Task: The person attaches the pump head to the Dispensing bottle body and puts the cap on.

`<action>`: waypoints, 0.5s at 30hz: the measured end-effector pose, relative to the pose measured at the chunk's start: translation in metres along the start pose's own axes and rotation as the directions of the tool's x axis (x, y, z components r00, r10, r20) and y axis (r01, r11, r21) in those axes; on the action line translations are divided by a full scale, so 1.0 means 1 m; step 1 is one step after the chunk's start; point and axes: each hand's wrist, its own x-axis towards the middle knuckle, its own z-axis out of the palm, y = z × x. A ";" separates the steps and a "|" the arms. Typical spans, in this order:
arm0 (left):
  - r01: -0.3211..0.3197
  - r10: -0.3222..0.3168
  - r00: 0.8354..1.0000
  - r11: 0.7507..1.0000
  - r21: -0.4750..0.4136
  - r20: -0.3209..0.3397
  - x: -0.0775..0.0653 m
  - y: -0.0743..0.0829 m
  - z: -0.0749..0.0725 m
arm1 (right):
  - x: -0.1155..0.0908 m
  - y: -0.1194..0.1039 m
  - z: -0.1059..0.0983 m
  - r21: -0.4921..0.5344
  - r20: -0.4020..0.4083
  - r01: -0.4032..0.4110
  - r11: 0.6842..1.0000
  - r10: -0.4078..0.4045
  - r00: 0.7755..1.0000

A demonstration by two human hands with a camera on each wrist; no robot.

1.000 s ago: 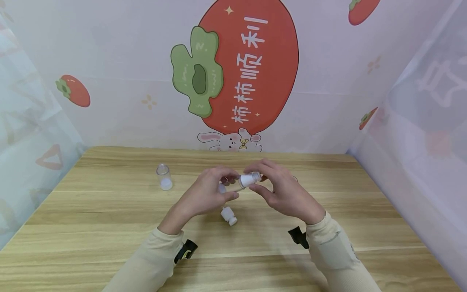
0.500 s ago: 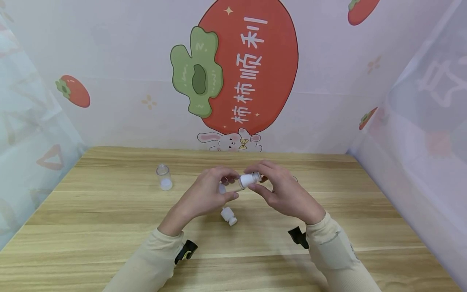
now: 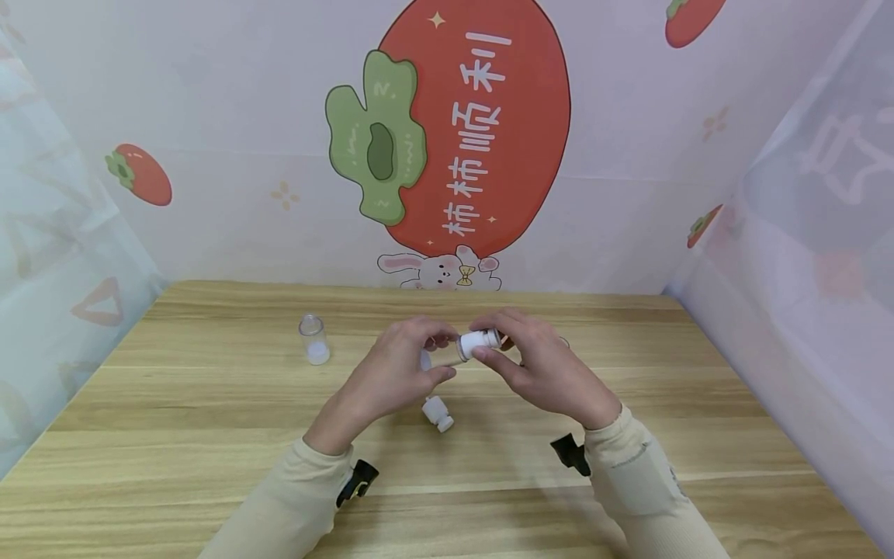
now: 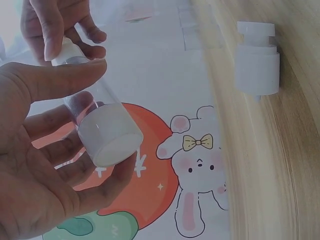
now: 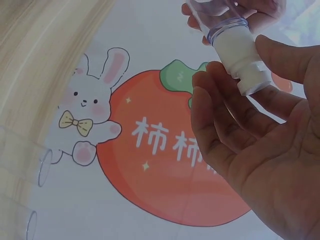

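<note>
My left hand (image 3: 398, 365) grips a small clear bottle (image 4: 111, 135) with a white base, thumb on one side and fingers on the other. The bottle is held up tilted, its base toward the left palm. A white pump head (image 3: 475, 343) sits at its mouth. Between thumb and fingers, my right hand (image 3: 548, 373) pinches that pump head; its narrower outer end shows in the right wrist view. A second white pump head (image 3: 438, 413) lies on its side on the table below the hands.
Another clear bottle (image 3: 314, 339) with a white base stands on the wooden table (image 3: 209, 419), left of the hands. Two clear plastic cylinders (image 5: 25, 152) lie at the left edge of the right wrist view. A printed cloth backdrop (image 3: 244, 210) rises behind the table.
My right thumb and fingers have shifted slightly round the pump head. The left hand, the bottle and the things on the table stay nearly still.
</note>
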 end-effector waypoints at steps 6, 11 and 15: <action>-0.014 0.015 1.000 1.000 0.019 -0.018 0.000 0.001 0.000 | 0.001 -0.001 0.001 0.005 -0.004 -0.010 1.000 0.010 1.000; -0.020 0.020 1.000 0.999 0.026 -0.023 0.000 0.002 0.000 | 0.000 -0.001 0.001 0.013 -0.011 -0.025 1.000 0.025 1.000; -0.024 0.024 0.999 0.999 0.028 -0.025 0.000 0.001 0.001 | 0.000 0.000 0.002 0.004 -0.013 -0.044 0.999 0.044 0.999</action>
